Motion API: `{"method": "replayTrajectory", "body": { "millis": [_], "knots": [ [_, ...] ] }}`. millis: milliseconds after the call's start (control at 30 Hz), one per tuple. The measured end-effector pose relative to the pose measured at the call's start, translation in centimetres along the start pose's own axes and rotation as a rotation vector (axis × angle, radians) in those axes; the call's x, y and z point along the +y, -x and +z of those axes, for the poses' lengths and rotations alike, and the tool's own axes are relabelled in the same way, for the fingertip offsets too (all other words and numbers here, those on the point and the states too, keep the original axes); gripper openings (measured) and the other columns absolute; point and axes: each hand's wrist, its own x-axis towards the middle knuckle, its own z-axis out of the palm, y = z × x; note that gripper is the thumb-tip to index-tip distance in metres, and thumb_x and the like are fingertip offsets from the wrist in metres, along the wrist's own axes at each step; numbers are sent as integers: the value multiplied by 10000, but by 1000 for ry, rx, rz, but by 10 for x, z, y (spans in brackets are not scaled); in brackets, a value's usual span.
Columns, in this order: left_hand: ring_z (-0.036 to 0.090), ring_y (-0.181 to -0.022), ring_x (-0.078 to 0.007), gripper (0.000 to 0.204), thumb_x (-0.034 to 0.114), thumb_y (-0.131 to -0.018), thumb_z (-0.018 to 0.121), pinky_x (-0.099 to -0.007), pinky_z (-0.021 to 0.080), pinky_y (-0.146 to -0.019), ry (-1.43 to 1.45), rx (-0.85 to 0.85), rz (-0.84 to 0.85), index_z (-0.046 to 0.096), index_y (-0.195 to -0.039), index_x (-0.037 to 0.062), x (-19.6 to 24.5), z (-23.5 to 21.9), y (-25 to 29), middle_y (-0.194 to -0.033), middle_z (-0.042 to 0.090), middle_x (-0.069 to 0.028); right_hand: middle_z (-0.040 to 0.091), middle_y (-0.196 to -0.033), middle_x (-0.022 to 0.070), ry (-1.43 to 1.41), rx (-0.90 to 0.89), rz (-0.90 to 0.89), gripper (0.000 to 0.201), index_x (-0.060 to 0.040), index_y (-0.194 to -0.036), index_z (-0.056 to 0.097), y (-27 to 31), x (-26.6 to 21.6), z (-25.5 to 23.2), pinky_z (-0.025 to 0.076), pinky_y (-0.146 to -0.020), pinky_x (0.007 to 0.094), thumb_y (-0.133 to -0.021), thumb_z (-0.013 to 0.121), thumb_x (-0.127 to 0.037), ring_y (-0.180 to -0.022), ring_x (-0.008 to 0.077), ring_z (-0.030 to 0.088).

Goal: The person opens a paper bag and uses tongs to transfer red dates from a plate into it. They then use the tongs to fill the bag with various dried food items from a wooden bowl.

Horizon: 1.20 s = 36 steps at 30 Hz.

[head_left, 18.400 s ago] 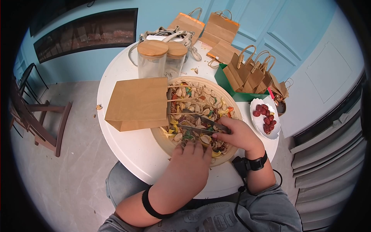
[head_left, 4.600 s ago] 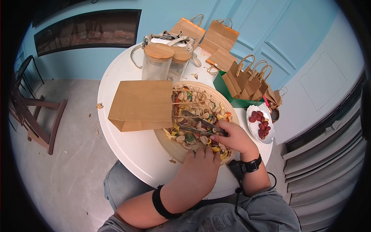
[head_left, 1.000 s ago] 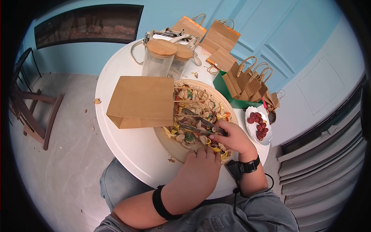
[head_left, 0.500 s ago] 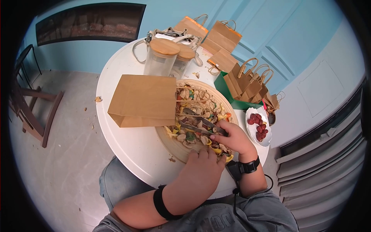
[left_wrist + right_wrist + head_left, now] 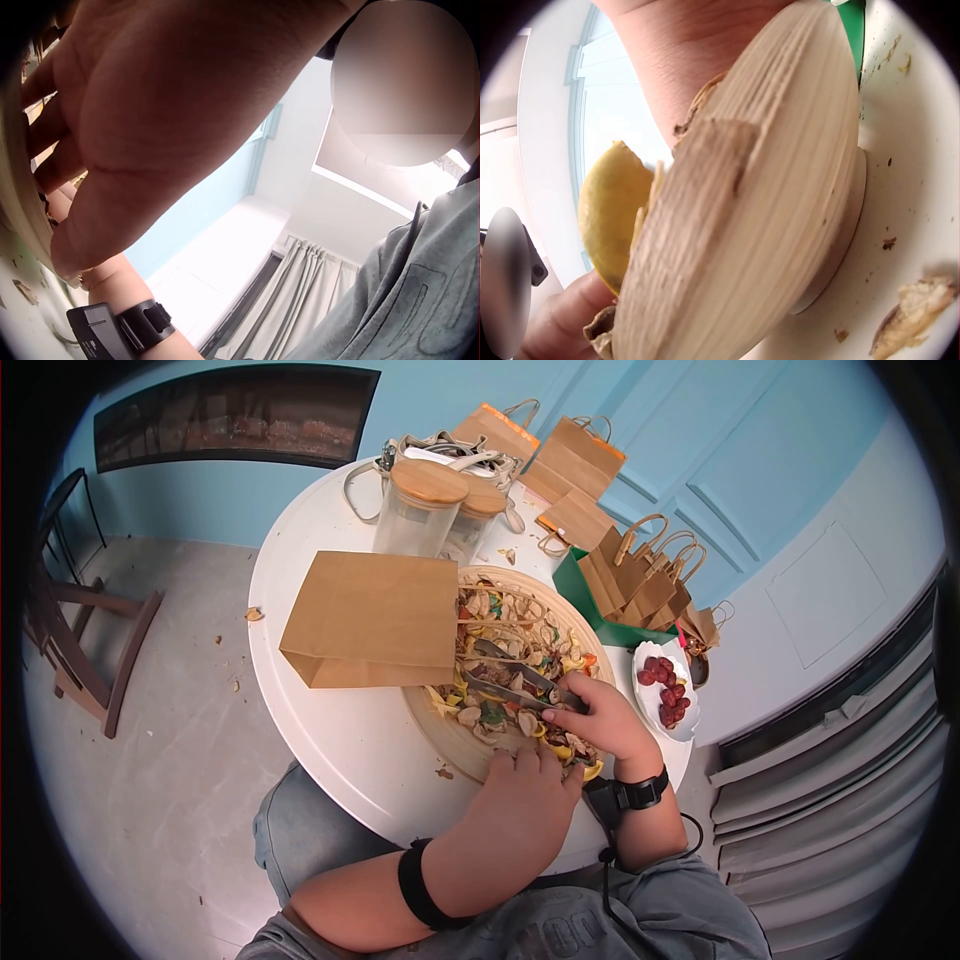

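My right hand (image 5: 605,715) holds metal tongs (image 5: 520,685) between thumb and fingers, their two arms apart over the scraps. My left hand (image 5: 520,810) lies at the near rim of a round wooden tray (image 5: 440,735), its fingers reaching over onto the scraps. Nutshells (image 5: 475,717), bits of yellow peel and colourful pieces cover much of the tray. In the right wrist view, the pale ribbed tray rim (image 5: 780,172) hides most of the hand, and a curved yellow peel (image 5: 611,217) shows beside it. A brown paper bag (image 5: 370,620) lies sideways, its handles over the scraps.
Two glass jars with wooden lids (image 5: 428,485) stand behind the bag, near a pale strapped bag (image 5: 480,465). A green box (image 5: 590,595) of small paper bags and a white dish (image 5: 690,730) of dark-red fruits stand right. More paper bags (image 5: 575,455) lean behind.
My left hand has shifted right along the near rim, its thumb now further out from the fingers. The tongs stay in my right hand. The head view has shifted slightly.
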Motion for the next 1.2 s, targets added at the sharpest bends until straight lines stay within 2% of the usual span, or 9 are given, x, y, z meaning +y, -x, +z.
{"method": "replayTrajectory", "body": {
  "millis": [333,1167,1200],
  "knots": [
    [566,-1039,-282,490,159,-877,545,-405,437,-871,-11,9,-2,558,-1344,9,1,0,-1,-1133,608,-178,547,-725,42,7,-3,9,330,-39,-952,580,0,-3,-1,416,-626,291,-833,786,-267,-692,134,496],
    [565,-1092,-309,506,158,-884,544,-422,444,-909,-1,-9,-3,525,-1354,-27,3,-2,0,-1226,593,-220,545,-731,47,7,-7,25,327,-32,-954,577,0,-3,-1,416,-634,291,-827,786,-250,-702,134,489],
    [565,-1093,-309,506,160,-885,544,-421,446,-907,-14,-6,1,524,-1354,-29,3,-3,1,-1229,592,-221,565,-734,72,20,-2,14,341,-34,-978,600,0,-1,0,431,-630,312,-826,786,-276,-691,169,522]
  ]
}}
